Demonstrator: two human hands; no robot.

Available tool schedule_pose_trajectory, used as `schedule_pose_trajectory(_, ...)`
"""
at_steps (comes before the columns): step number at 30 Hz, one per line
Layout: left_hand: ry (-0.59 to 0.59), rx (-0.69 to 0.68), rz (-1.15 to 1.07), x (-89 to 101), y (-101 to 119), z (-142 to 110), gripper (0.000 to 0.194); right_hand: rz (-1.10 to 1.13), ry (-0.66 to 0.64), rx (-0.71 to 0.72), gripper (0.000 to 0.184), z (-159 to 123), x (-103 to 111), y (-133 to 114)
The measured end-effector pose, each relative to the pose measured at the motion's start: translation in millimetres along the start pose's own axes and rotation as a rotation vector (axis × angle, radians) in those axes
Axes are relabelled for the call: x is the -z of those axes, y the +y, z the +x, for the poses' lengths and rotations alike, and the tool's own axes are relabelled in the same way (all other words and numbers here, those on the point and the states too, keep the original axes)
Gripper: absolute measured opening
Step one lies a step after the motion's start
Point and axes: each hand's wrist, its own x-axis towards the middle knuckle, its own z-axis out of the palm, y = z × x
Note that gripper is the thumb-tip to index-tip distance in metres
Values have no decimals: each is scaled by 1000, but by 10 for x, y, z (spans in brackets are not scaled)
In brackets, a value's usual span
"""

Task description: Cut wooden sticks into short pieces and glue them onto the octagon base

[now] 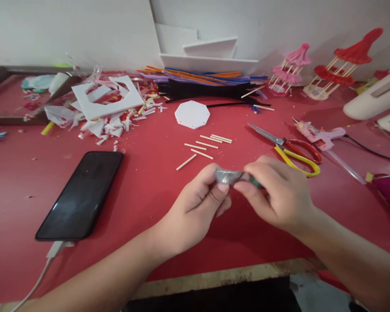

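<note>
My left hand (199, 201) pinches the silver, shiny end of a small metallic tool (226, 176) between thumb and fingers. The fingers of my right hand (276, 190) are closed around its other end, where a bit of green shows; its exact kind is hard to make out. Both hands are held above the red table (182, 242). Just beyond them lie several short wooden sticks (204, 153). Farther back is a white octagonal foam board (192, 115) with small holes near its edge.
Scissors (284, 143) with red and yellow handles and a pink glue gun (321, 135) lie at right. A phone (81, 195) on a cable is at left. White foam scraps (107, 99), pipe cleaners (201, 78), and pink (287, 71) and red (344, 65) carousel-like models stand behind.
</note>
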Motion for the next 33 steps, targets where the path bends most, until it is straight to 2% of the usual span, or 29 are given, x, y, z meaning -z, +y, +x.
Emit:
schedule_pose_trajectory(2, -7, 2, 17, 3, -6, -11, 20, -24, 57, -97, 21, 13, 7, 62)
schedule_pose_trajectory(4, 0, 14, 66, 10, -16, -15, 21, 4, 80, -135, 21, 21, 7, 99)
schedule_pose_trajectory(9, 70, -105, 238, 37, -50, 7, 18, 241, -106, -39, 25, -13, -40, 0)
schedule_pose_trajectory(12, 73, -163, 315, 49, -45, 20, 19, 299, -174, -15, 32, -44, -63, -78)
schedule_pose_trajectory(16, 57, -183, 363, 48, -29, 22, 31, 307, -163, -13, 32, -53, -50, -90)
schedule_pose_trajectory(33, 90, -172, 401, 31, -21, 14, 30, 295, -177, -17, 32, -57, -34, -65)
